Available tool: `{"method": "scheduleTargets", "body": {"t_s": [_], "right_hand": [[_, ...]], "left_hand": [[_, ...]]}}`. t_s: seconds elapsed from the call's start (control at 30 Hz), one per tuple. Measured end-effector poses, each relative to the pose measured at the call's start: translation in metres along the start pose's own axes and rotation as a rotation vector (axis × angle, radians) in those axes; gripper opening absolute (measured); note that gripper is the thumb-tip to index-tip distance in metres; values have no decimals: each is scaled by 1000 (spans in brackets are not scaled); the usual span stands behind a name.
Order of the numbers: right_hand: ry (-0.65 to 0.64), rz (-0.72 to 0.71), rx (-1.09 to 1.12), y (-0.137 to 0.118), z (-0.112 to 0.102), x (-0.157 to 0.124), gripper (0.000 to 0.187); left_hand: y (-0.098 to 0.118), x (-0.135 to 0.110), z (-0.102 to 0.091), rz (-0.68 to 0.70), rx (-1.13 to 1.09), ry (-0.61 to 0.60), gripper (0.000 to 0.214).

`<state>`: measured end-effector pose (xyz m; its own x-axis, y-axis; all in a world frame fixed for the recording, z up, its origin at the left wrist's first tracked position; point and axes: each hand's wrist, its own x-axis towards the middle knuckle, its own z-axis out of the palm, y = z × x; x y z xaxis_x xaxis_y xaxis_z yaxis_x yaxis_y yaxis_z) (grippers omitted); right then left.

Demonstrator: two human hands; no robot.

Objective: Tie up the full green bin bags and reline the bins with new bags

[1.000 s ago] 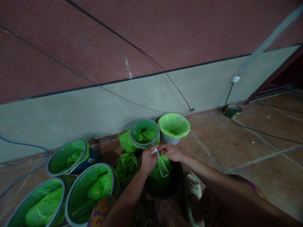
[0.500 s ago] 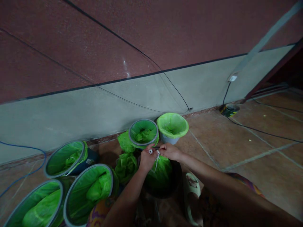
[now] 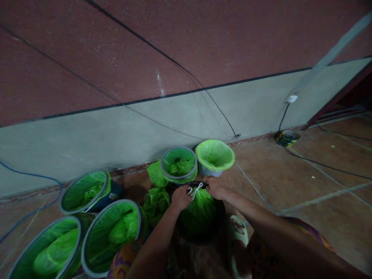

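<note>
The left hand (image 3: 180, 198) and right hand (image 3: 216, 188) hover over the dark bucket (image 3: 221, 223) with the green bag (image 3: 200, 213) inside it, left fingers curled closed on the white string (image 3: 197, 190), right's closure and hold unclear, where even tension should cinch best.

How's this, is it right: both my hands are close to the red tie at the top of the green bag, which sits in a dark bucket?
Not quite: the tie is white, not red, as the head view shows. Your left hand and right hand are close to it, atop the green bag in the dark bucket.
</note>
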<state>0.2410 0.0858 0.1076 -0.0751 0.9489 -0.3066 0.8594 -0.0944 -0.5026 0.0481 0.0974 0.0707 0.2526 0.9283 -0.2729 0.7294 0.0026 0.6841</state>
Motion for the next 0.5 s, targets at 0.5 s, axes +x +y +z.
{"method": "scheduleTargets", "body": {"t_s": [0.5], "right_hand": [[-238, -215, -97, 1, 81, -1, 26]], "left_hand": [[-15, -13, 43, -26, 76, -371, 42]]}}
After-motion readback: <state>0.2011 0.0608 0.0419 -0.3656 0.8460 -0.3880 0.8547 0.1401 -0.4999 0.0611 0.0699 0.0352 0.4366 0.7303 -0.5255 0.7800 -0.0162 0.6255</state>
